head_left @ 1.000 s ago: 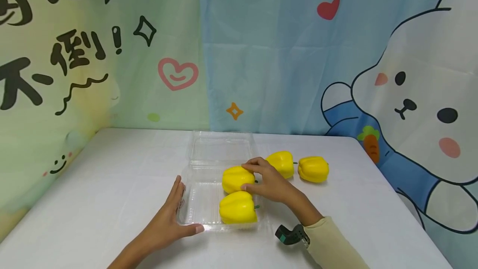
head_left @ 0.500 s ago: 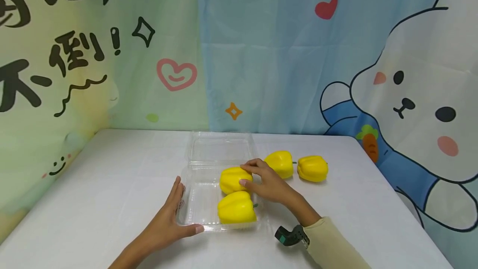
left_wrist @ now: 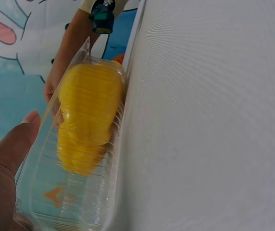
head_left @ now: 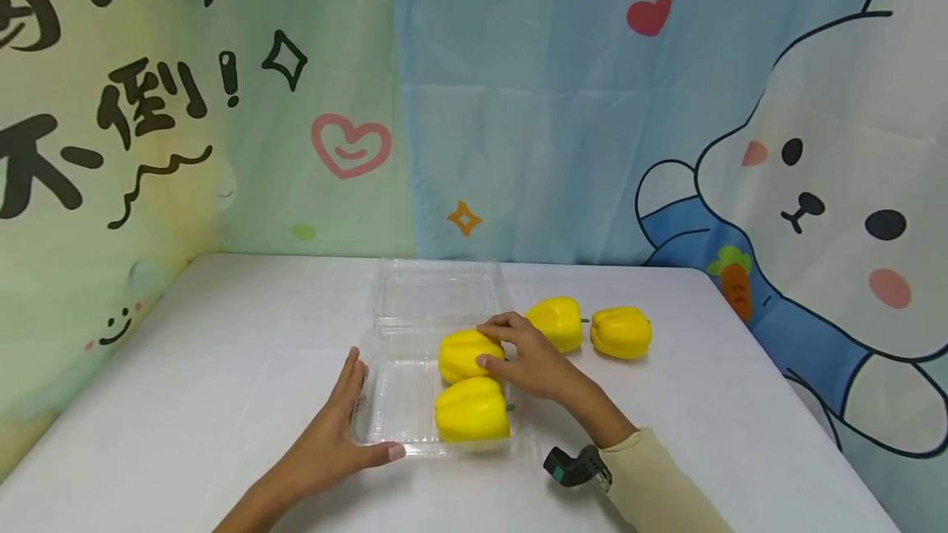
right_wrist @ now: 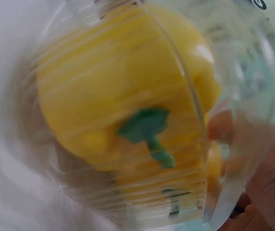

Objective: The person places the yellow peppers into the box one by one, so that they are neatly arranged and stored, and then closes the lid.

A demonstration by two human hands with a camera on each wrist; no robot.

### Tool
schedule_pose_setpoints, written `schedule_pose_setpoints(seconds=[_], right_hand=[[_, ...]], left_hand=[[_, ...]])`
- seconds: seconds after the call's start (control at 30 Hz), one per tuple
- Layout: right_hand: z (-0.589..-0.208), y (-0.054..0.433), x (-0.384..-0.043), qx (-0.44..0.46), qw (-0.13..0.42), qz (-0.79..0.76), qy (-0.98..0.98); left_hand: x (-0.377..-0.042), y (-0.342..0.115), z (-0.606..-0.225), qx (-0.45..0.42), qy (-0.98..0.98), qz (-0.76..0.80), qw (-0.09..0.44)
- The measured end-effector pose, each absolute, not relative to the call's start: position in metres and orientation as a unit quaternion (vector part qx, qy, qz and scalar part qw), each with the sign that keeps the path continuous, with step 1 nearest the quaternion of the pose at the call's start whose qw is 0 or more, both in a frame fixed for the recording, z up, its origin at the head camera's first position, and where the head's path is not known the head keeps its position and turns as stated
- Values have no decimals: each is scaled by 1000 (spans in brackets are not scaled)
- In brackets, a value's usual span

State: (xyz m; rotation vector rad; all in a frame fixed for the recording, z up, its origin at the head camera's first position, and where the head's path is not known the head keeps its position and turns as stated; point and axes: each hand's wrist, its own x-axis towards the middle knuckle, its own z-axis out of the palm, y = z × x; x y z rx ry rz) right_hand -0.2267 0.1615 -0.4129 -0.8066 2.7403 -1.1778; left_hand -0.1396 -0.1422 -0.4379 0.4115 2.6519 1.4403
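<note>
A clear plastic clamshell box [head_left: 396, 401] lies on the table with its lid [head_left: 437, 290] folded back. Two yellow bell peppers are inside, along its right side: a near one [head_left: 472, 411] and a far one [head_left: 462, 354]. My right hand [head_left: 536, 362] holds the far pepper between thumb and fingers, reaching over the box's right wall. At the box's front left corner, my left hand [head_left: 342, 434] spreads straight fingers along the left side, with the thumb at the front edge. The right wrist view shows the near pepper's green stem [right_wrist: 149, 132] through the box wall.
Two more yellow bell peppers, one [head_left: 555, 323] partly behind my right hand and another [head_left: 620, 333] farther right, lie on the white table [head_left: 185, 401]. A printed cloth backdrop [head_left: 518, 105] hangs behind. A dark wrist device [head_left: 573, 465] sits at my right sleeve.
The far pepper and my right fingers shift slightly left and back a little. My left hand keeps its place on the box.
</note>
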Motion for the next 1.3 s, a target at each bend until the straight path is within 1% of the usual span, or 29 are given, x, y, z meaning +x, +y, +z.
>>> schedule_pose_setpoints(seconds=[0.23,0.43,0.63,1.03,1.3], right_hand=[[-411,163,-227,-270,26,-375,887],[-411,165,-228,-276,11,-381,882],[-414,166,-231,-278,-12,-423,862],[-418,169,-234,-276,-30,-470,838],[-415,178,-237,-285,-39,-498,818]], left_hand=[[-139,-141,-438,136,875,463,42],[-139,-142,-437,137,875,462,38],[-139,-143,-438,137,872,468,39],[-139,-143,-439,142,871,469,38],[-139,-143,-438,134,871,470,47]])
